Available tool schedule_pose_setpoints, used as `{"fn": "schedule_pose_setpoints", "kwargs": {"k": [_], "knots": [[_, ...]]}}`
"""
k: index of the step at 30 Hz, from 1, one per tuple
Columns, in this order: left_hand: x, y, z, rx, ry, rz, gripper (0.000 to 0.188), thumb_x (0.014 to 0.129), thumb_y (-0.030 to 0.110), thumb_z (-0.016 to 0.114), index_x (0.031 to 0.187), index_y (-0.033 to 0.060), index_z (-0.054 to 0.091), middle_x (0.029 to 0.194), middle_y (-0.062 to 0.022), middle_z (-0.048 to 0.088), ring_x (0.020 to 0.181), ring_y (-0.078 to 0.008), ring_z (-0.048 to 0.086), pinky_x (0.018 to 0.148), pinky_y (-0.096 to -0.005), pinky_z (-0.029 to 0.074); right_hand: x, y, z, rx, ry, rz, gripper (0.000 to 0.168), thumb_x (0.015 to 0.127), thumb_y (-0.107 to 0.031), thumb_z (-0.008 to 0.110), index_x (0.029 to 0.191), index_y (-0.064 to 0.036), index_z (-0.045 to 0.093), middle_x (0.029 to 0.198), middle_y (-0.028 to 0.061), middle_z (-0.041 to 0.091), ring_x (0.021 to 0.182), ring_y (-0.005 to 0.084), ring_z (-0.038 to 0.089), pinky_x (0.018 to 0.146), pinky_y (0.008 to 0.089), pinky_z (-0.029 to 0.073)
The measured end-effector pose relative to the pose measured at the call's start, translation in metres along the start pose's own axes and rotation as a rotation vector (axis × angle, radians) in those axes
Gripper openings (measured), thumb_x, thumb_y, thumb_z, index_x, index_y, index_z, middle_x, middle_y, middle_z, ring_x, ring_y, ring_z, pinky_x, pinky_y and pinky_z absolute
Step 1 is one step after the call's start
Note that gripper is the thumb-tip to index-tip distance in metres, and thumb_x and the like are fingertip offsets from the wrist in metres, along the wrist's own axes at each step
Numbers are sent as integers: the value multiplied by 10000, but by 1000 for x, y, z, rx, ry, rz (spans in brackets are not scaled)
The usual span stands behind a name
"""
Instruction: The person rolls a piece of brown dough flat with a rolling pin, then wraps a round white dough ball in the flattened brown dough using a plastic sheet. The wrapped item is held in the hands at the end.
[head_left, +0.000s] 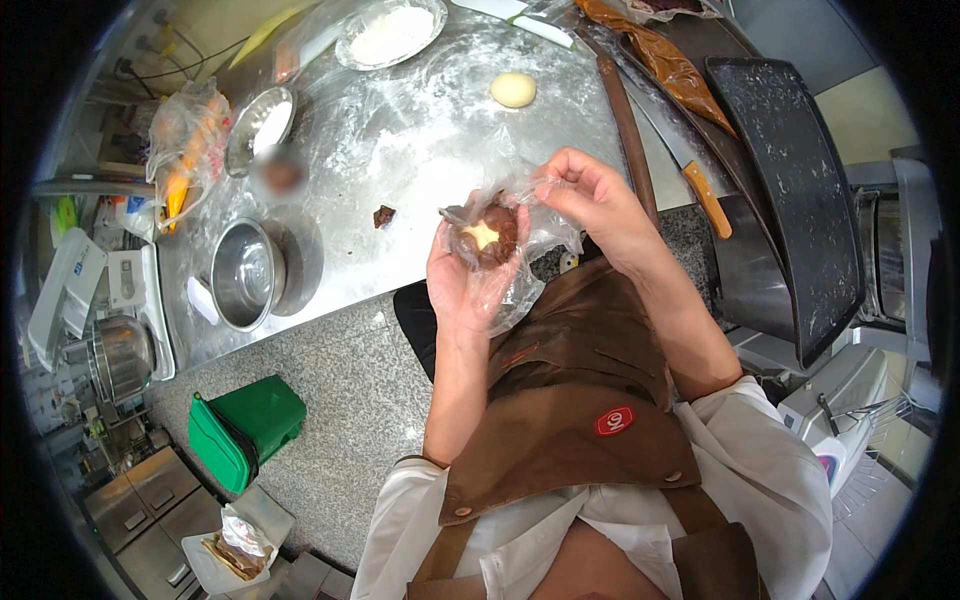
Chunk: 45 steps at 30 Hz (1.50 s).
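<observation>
On the palm of my left hand (465, 281) rests a brown dough ball (500, 238) with a pale yellow patch showing at its middle. Clear plastic film (517, 289) lies around the ball and hangs down over my wrist. My right hand (589, 199) pinches an edge of that film between thumb and fingers, just right of the ball. A smooth pale dough ball (513, 90) sits farther back on the floured steel table (360, 142). One small brown crumb of dough (383, 217) lies to the left of my left hand.
Metal bowls of white powder (391, 34) (262, 127) stand at the back and left, near an upright steel bowl (247, 274). At the right are a wooden rolling pin (626, 135), a wooden-handled knife (706, 199) and a black baking tray (787, 187). A green bin (251, 427) stands below.
</observation>
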<state>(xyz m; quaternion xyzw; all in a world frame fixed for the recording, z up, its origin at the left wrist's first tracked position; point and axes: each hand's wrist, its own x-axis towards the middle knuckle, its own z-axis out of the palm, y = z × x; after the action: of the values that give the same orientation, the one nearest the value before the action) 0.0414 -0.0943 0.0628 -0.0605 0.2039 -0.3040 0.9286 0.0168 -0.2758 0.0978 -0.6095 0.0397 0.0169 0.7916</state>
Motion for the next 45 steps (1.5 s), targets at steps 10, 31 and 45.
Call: {"fn": "schedule_pose_setpoints", "kwargs": {"k": [10,31,45], "knots": [[-1,3,-6,-19,-49,-49,433,1053,293,356,1209,-32,596,1233,-233,595,1173,-386,550,1063,-563,430,-2,-13,12,51,65,78,177,927,-79,639,1084,-25,580,944,22,659,905,94,621,805,235,478],[-1,1,-12,100,25,-22,400,1052,295,377,1241,12,587,1220,-182,623,1140,-351,583,1010,-551,463,3,-15,15,-161,-92,-61,137,906,-120,638,1000,-22,615,919,24,645,889,112,587,835,278,463],[-4,-5,-4,30,-36,-109,389,1043,278,380,1188,-19,586,1155,-199,631,1087,-361,589,1011,-536,462,18,-2,14,-77,59,56,161,964,-163,641,990,-11,595,880,40,648,829,96,593,751,262,482]]}}
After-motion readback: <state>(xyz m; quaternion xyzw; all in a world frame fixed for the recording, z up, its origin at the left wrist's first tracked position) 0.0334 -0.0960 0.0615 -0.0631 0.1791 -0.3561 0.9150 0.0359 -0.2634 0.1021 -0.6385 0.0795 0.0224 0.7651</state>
